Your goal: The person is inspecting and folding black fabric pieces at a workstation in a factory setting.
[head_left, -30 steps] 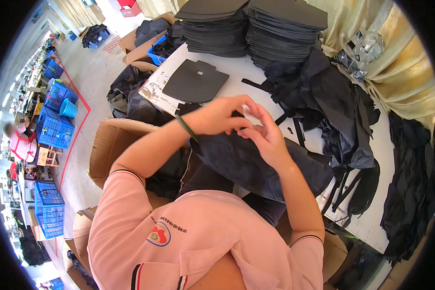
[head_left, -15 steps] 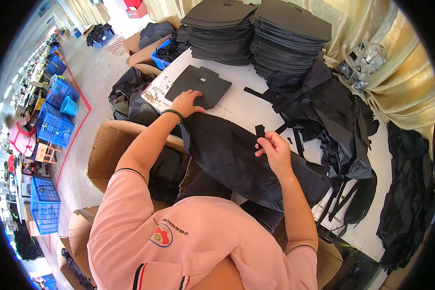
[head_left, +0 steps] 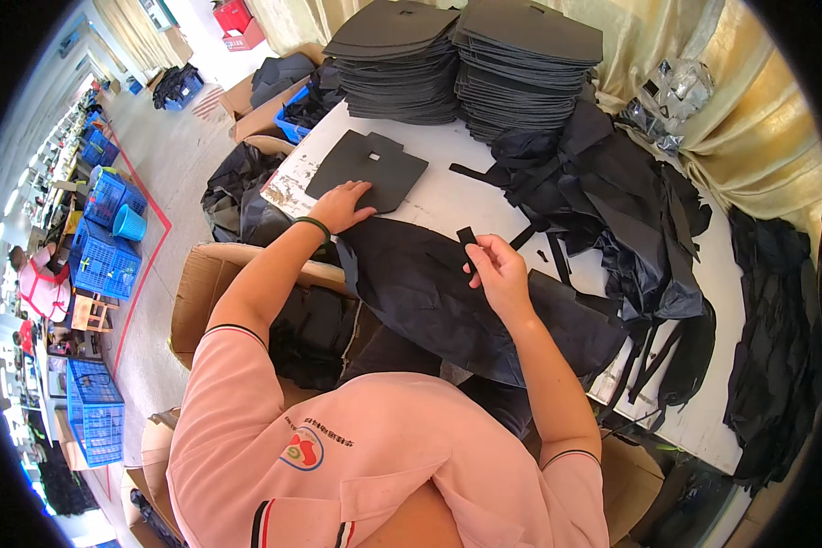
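Observation:
My left hand [head_left: 342,206] rests with its fingers apart on the near edge of a flat black board [head_left: 379,173], which has a small slot and a tab at its far side. My right hand [head_left: 498,269] pinches a short black strap [head_left: 467,239] between thumb and fingertips. Under both hands a long piece of black fabric [head_left: 429,283] lies over the table's near edge, partly across my lap. The strap is held above this fabric; whether its lower end is joined to it I cannot tell.
Two tall stacks of black boards [head_left: 393,64] stand at the back of the white table [head_left: 434,201]. A heap of black fabric [head_left: 594,201] and loose straps covers its right side. Cardboard boxes [head_left: 205,301] flank me at the left, with a blue crate [head_left: 294,114] beyond.
My right hand has moved a little left with the strap, over the fabric. My left hand stays at the board, its fingers slightly shifted. The whole view has shifted a little.

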{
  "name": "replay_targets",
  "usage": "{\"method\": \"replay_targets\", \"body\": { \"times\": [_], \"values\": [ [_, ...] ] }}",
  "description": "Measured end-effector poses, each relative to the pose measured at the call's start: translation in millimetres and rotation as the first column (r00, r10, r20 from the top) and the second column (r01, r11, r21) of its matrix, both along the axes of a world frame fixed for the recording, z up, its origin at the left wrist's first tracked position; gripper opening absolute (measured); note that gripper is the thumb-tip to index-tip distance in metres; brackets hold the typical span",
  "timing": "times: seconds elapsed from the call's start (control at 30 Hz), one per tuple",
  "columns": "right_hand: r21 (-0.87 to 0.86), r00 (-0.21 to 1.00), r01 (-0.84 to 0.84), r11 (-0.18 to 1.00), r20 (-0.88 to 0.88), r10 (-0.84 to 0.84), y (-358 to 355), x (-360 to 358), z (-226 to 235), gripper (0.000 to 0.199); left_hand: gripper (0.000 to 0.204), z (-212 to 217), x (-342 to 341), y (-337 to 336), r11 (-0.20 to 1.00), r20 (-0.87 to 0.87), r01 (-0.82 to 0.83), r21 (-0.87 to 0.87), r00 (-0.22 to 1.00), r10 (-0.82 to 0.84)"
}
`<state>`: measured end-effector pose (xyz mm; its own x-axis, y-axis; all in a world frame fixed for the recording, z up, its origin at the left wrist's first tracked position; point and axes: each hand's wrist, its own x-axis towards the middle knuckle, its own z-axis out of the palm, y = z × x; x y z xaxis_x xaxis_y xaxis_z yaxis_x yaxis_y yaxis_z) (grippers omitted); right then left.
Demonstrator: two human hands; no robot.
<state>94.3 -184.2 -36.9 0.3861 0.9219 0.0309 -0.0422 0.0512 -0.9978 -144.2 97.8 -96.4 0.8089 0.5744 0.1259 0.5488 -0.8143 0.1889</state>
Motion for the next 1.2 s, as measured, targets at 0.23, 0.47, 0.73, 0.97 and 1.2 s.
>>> {"method": "replay_targets", "body": {
  "times": [0.23, 0.47, 0.73, 0.97, 1.2],
  "values": [
    [-0.001, 1.000, -0.007, 1.000, 0.018, 0.007, 1, -7, 1, 0.013, 0.061, 9, 2, 3, 0.997, -0.051, 0.002, -0.075, 0.999, -0.006],
    [-0.031, 1.000, -0.009, 0.999, 0.025, 0.010, -1, -4, 3, 0.013, 0.051, 0, 0, 13, 0.994, -0.140, 0.102, 0.024, 0.985, -0.098],
    [-0.030, 0.999, -0.039, 0.999, 0.026, 0.040, 2, -7, -2, 0.012, 0.051, -2, 2, 8, 0.988, -0.134, 0.143, 0.061, 0.982, -0.134],
    [-0.105, 1.000, -0.008, 0.994, 0.010, 0.009, 1, -6, -1, 0.013, 0.062, -7, 4, 13, 0.977, -0.232, 0.203, 0.069, 0.956, -0.182],
    [-0.074, 0.999, 0.000, 0.997, 0.051, 0.004, 1, -1, -10, 0.013, 0.055, -27, 3, 18, 0.959, -0.226, 0.223, 0.178, 0.957, -0.180]
  ]
}}
